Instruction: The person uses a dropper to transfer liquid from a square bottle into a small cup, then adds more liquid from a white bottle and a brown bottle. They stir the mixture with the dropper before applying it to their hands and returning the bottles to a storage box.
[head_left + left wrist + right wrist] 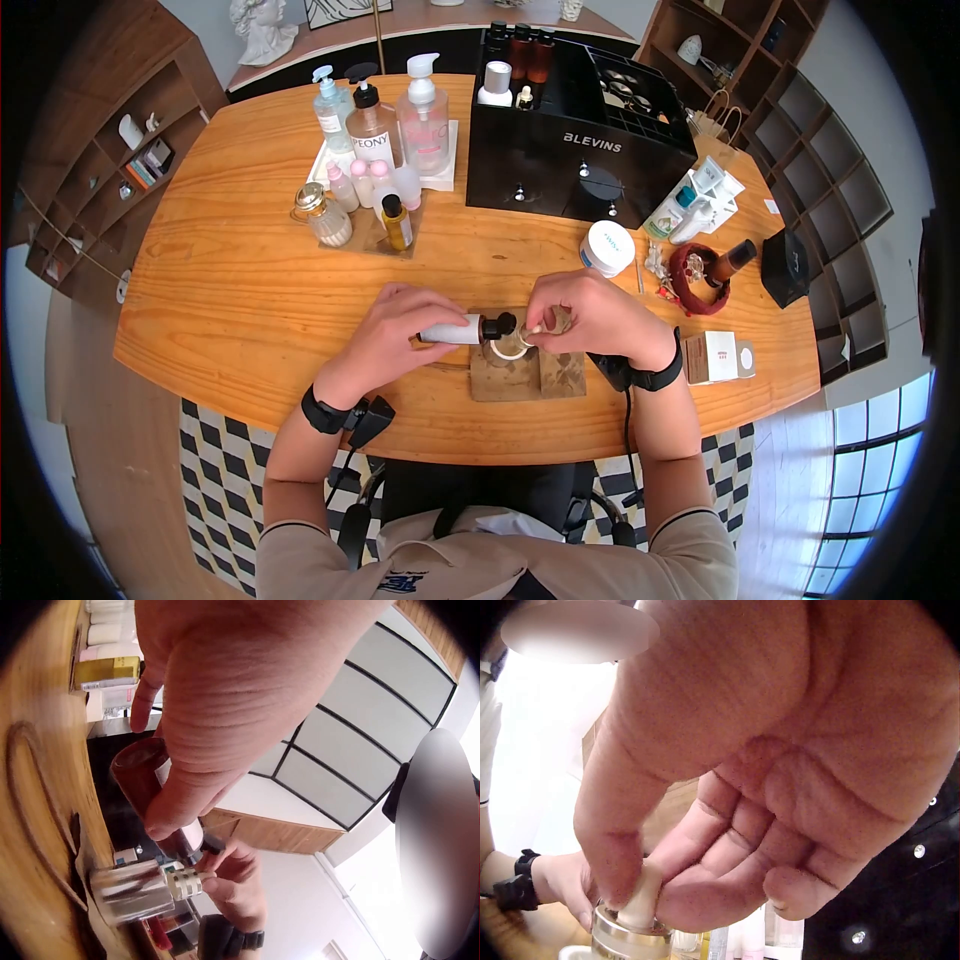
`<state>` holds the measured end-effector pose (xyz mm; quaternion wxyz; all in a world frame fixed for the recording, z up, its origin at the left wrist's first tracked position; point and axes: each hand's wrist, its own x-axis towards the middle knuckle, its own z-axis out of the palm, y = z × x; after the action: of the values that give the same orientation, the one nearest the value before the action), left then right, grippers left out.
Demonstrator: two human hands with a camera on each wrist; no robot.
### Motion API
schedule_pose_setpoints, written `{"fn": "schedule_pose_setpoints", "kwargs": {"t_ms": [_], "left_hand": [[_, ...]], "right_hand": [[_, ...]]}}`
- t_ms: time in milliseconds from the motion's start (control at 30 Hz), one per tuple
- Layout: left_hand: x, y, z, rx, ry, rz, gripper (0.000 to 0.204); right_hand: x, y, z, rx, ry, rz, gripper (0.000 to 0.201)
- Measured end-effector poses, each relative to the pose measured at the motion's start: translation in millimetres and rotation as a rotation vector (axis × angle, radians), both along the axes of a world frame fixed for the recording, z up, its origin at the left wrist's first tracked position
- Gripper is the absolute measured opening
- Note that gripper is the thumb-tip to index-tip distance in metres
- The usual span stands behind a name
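My left hand (395, 325) grips a brown bottle (135, 776) with a white label and black cap (500, 326). The bottle lies tilted almost sideways, cap end toward my right hand. Below it, in the left wrist view, stands a clear glass jar (127, 891) with a metal slotted collar (184, 883) at its mouth. My right hand (595, 312) pinches a cream-coloured tapered piece (641, 900) between thumb and finger, right at the jar's metal ring (630, 939). A white ring (510, 353) shows beside the fingers, over a brown mat (505, 382).
Pump bottles (375, 140) and small bottles stand at the back left, near a lidded glass jar (325, 218). Behind my hands is a black organiser box (540, 160). To the right are a white tub (607, 247), a red bowl (690, 290) and a small box (712, 358).
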<state>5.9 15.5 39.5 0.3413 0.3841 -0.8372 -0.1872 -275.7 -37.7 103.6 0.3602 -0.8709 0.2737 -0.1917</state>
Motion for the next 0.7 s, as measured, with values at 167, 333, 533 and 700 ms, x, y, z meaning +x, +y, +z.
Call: {"fn": "schedule_pose_setpoints", "kwargs": {"t_ms": [167,333,533,700], "left_hand": [[-7.0,5.8,8.7,0.135,0.102,0.079,0.036],[-3.7,2.6,3.6,0.049,0.045,0.017,0.039],[-1.4,0.3,0.7,-0.012,0.047,-0.002,0.042],[-4.5,3.4,5.9,0.080,0.094,0.063,0.043]], "right_hand": [[0.7,0.6,1.8,0.023,-0.009,0.014,0.011],[1.4,0.5,-0.1,-0.002,0.013,-0.009,0.011],[0.7,0.5,0.5,0.001,0.010,-0.002,0.010],[1.1,2.3,-1.3,0.033,0.020,0.048,0.011]]}}
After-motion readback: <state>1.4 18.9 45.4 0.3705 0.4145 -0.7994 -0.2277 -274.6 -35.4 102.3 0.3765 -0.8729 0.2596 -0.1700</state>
